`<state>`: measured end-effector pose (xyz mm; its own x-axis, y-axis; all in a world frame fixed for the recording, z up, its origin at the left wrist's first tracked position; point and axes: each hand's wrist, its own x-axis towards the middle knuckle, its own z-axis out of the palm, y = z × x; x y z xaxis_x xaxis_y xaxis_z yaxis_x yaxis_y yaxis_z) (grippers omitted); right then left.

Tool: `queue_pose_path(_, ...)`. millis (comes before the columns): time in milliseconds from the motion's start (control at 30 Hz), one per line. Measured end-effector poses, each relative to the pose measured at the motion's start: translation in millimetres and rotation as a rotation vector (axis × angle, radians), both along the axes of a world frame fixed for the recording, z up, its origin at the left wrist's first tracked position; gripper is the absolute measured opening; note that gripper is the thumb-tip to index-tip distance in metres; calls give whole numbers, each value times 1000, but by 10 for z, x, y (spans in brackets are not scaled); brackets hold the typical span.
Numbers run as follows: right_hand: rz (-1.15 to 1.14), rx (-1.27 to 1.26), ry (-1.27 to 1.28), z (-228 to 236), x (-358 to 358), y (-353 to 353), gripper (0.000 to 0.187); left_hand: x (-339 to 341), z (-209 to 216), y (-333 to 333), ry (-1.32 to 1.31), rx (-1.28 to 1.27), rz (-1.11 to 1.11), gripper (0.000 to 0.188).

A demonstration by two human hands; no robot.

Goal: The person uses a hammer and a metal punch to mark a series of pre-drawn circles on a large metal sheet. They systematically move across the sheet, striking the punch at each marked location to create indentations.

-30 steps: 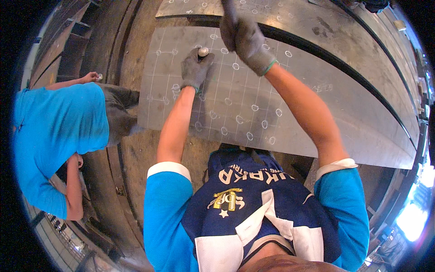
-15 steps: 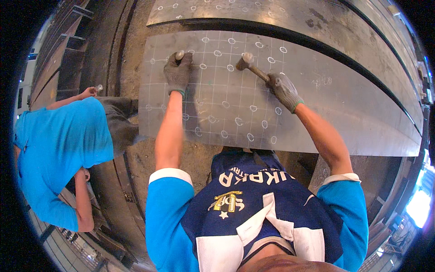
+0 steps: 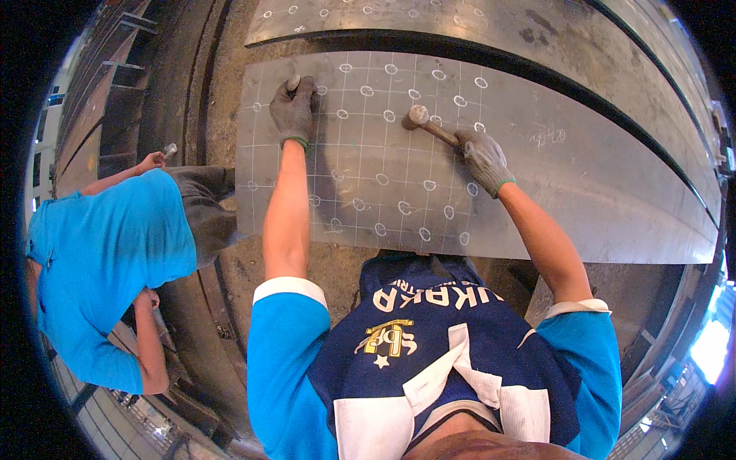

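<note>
A grey steel plate (image 3: 583,199) lies in front of me, marked with thin white grid lines and several chalk circles. My left hand (image 3: 293,115), in a dark work glove, is closed around a short metal punch (image 3: 294,81) over the plate's left part. Only the punch's rounded top shows; the glove hides its lower end, so I cannot tell whether it touches the plate. To the right, my right hand (image 3: 483,159), gloved too, grips a hammer (image 3: 438,131) by its handle. The hammer's head is over the plate's middle, apart from the punch.
Another marked steel plate (image 3: 429,31) lies beyond a dark gap at the far side. A co-worker in a blue shirt (image 3: 115,268) bends at the left, close to my plate's left edge, with a metal-headed tool (image 3: 170,149) in one hand. Steel beams (image 3: 123,73) stand at the far left.
My left hand has shifted slightly left with the punch. The hammer's head has come a little nearer to me, my right hand still on its handle.
</note>
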<state>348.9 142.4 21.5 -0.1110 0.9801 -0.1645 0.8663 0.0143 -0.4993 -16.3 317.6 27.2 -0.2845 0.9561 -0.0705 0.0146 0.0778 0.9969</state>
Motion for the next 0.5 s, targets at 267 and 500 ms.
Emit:
queue_pose_path(267, 9, -23, -40, 36, 1, -25, 39, -28, -97, 66, 59, 31, -26, 16)
queue_pose_path(500, -14, -118, -36, 144, -40, 22, 44, -26, -112, 57, 101, 32, -47, 20)
